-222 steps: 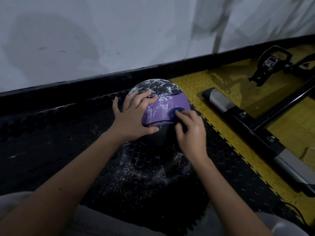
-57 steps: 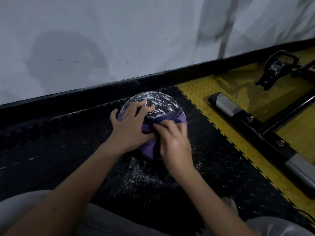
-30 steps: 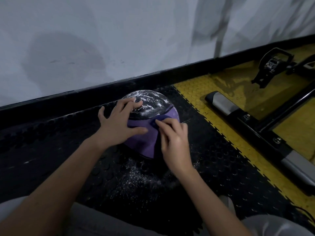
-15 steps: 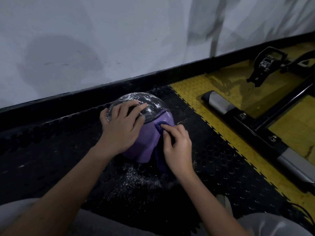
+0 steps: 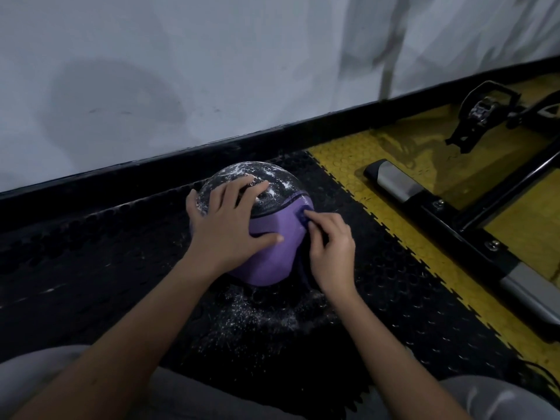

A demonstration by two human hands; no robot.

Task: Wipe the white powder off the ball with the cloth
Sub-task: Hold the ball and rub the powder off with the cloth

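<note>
Dim, soft focus, wide-angle bending at edges.

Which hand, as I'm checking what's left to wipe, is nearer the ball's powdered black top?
Left. The left hand rests its fingers on the powdered black top; the right hand sits lower on the right side of the ball, pinching the cloth just below that panel.

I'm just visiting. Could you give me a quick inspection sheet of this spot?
Surface: black studded mat, white powder scattered before the ball; yellow tiles to the right.
Job's things: ball, black top powdery, purple part looks clean; dark cloth against its right side.
Clutter: nothing seen.
Hands: left hand spread on the ball; right hand pinches the cloth.
Cables: one thin dark cord, lower right.
Surroundings: white wall, black skirting, exercise machine frame with a pedal.
</note>
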